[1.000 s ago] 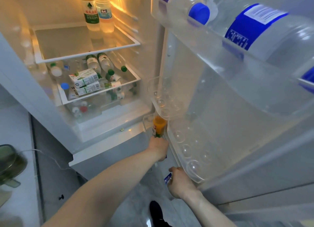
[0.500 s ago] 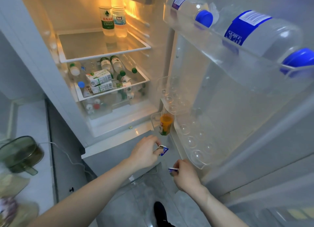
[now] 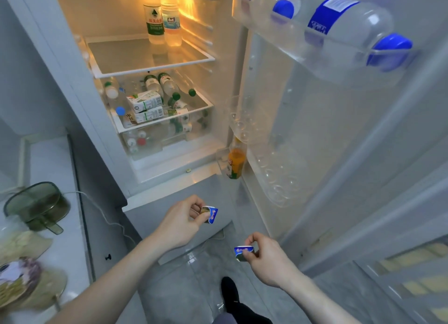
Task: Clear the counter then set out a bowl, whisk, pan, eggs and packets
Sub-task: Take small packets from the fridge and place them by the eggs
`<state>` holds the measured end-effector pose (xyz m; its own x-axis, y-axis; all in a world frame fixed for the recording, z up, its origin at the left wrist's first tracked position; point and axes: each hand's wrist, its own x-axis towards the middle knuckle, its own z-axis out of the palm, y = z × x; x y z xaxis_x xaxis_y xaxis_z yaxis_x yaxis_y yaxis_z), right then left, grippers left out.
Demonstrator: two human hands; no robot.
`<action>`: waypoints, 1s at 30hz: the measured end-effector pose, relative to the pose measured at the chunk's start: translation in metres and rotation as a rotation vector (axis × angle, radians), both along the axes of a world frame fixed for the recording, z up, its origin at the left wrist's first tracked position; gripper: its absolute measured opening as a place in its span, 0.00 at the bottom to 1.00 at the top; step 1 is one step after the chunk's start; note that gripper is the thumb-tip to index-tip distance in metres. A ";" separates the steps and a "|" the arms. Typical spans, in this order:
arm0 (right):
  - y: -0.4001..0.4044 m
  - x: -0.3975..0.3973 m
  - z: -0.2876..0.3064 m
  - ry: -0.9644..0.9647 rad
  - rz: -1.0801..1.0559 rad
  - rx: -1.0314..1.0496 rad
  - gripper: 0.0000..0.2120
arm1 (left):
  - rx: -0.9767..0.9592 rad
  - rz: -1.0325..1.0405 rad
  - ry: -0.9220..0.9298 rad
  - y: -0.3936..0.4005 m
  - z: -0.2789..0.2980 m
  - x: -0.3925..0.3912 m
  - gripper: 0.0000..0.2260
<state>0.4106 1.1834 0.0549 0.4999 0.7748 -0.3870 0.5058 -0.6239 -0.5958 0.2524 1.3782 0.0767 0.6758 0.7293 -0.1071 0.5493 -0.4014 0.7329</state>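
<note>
Packets, 2 of them, are out of the fridge and in the person's hands: the left packet [image 3: 210, 214] is pinched between thumb and fingers of the left hand [image 3: 180, 223], and the right packet [image 3: 243, 252] is pinched the same way by the right hand [image 3: 268, 259]. Each grip is closed on its packet by the fingertips only, with nothing under either packet but the floor [image 3: 184, 275].

The main risk, as I judge it, is a dropped packet. The packets are small and look glossy, and a fingertip pinch gives little hold; a quick turn toward the table [image 3: 55, 163] could let 1 slip.

The fridge door [image 3: 315, 134] stands wide open, with both hands full. Shutting it with an elbow or a loaded hand could crush a packet or knock the orange bottle [image 3: 235, 162] standing in the low door pocket. The 2 big water bottles [image 3: 339, 30] lie in the top door rack and could roll if the door swings hard.

On the table at the left, a green lidded pot [image 3: 36, 207] and some blurred dishes [image 3: 19, 280] take up room, and a white cord [image 3: 101, 214] trails off its edge, so setting packets down blindly could snag it.
</note>
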 end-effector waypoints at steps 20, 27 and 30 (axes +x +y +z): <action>0.074 -0.132 0.037 0.115 0.360 0.313 0.04 | 0.066 0.435 -0.223 0.006 0.061 -0.156 0.02; 0.096 -0.159 0.052 0.171 0.483 0.330 0.04 | -0.100 0.481 -0.486 0.011 0.081 -0.190 0.08; 0.111 -0.166 0.059 0.243 0.556 0.312 0.04 | -0.102 0.516 -0.574 0.015 0.092 -0.196 0.10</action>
<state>0.2447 1.2944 0.1139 -0.0778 0.9850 -0.1542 0.5305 -0.0901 -0.8429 0.0563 1.3929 0.1682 0.2230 0.9720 0.0736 0.1717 -0.1135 0.9786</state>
